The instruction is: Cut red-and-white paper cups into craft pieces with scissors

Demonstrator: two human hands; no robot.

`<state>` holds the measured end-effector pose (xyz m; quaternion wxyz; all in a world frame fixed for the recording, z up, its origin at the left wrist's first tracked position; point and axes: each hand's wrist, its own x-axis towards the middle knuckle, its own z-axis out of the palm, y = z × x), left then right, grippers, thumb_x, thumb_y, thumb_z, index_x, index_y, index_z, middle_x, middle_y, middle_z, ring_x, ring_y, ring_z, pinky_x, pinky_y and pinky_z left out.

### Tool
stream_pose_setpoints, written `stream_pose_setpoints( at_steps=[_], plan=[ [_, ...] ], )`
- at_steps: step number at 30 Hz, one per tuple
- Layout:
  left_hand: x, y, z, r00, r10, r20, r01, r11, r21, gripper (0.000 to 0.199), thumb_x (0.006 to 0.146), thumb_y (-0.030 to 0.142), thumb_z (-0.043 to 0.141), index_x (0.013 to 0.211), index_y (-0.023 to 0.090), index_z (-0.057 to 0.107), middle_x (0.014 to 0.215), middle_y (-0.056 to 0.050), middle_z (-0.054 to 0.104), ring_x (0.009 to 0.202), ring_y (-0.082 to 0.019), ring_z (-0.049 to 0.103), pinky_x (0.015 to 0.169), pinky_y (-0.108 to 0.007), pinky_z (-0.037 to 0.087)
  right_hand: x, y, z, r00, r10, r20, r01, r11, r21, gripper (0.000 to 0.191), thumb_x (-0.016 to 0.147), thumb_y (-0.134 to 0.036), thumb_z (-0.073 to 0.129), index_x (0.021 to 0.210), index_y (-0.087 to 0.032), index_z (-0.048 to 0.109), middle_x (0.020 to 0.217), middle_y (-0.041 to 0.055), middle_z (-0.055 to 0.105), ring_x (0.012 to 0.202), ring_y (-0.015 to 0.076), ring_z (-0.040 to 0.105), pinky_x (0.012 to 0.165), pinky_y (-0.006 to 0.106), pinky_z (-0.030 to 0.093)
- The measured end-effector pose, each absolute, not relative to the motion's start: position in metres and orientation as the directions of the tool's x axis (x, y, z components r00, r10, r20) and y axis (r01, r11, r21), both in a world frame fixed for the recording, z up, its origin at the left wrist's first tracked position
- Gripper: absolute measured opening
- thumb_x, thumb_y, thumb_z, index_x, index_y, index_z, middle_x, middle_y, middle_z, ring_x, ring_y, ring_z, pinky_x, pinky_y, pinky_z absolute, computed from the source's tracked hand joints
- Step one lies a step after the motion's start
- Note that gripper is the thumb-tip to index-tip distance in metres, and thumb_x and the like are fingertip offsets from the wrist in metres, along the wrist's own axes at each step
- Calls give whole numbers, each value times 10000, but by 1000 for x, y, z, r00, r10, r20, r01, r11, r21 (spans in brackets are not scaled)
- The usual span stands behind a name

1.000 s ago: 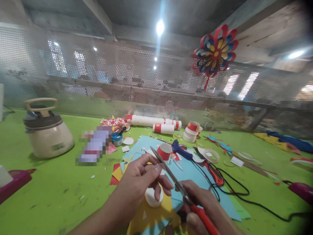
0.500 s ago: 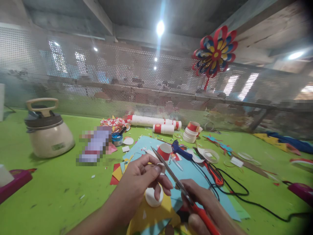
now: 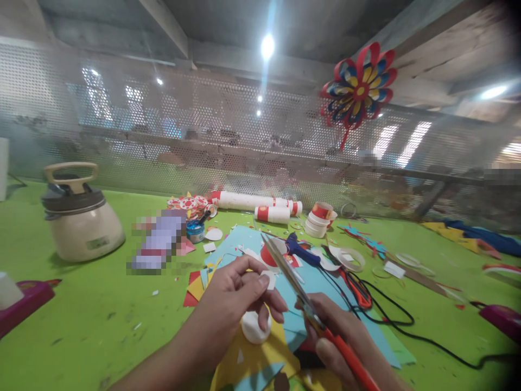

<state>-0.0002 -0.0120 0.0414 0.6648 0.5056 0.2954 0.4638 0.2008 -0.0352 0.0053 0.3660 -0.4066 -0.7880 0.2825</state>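
Between the thumb and fingers of my left hand [image 3: 240, 296] is a small piece of white paper [image 3: 268, 279]. My right hand [image 3: 336, 331] grips a pair of scissors [image 3: 303, 301] with orange-red handles. Their blades point up and away, just right of the white piece and apart from it. Under my left fingers lies a white paper disc [image 3: 255, 327] on yellow paper [image 3: 254, 361]. Past the blades, partly hidden, a red-and-white paper cup piece [image 3: 271, 254] rests on light blue paper [image 3: 236, 239].
A blue hot glue gun [image 3: 303, 252] with a black cord lies beyond my right hand, near orange-handled scissors [image 3: 360, 293]. Paper cups [image 3: 272, 215] lie stacked at the back. A beige kettle [image 3: 83, 222] stands left on the green table [image 3: 101, 320]. A paper flower [image 3: 360, 89] rises at right.
The scissors have shifted slightly right and toward me, away from the white paper piece, which now shows more. My left hand has barely moved.
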Motion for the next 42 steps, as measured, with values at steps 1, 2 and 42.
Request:
stream_pose_setpoints(
  at_steps=[1, 2, 42],
  plan=[
    [0, -12, 41, 399, 914, 76, -327, 64, 943, 129, 873, 269, 512, 827, 162, 457, 687, -68, 682, 509, -106, 549, 488, -207, 400, 201, -35, 4, -361, 864, 350, 444, 490, -750, 440, 853, -623, 374, 968, -216, 497, 608, -39, 408, 505, 118, 354, 452, 234, 278],
    [0, -12, 42, 408, 909, 79, -336, 69, 939, 123, 870, 263, 518, 835, 162, 457, 691, -67, 685, 512, -107, 555, 490, -205, 402, 201, -35, 3, -323, 883, 340, 449, 459, -767, 422, 864, -603, 374, 978, -216, 496, 613, -39, 409, 504, 117, 353, 449, 233, 279],
    [11, -20, 36, 358, 886, 294, -58, -293, 954, 215, 861, 261, 565, 1060, 182, 578, 1027, -34, 637, 984, -207, 599, 845, -263, 465, 164, -49, 46, -148, 934, 326, -29, 326, -945, 250, 902, -225, 528, 1149, -239, 495, 915, -19, 592, 799, 131, 555, 711, 227, 457]
  ],
)
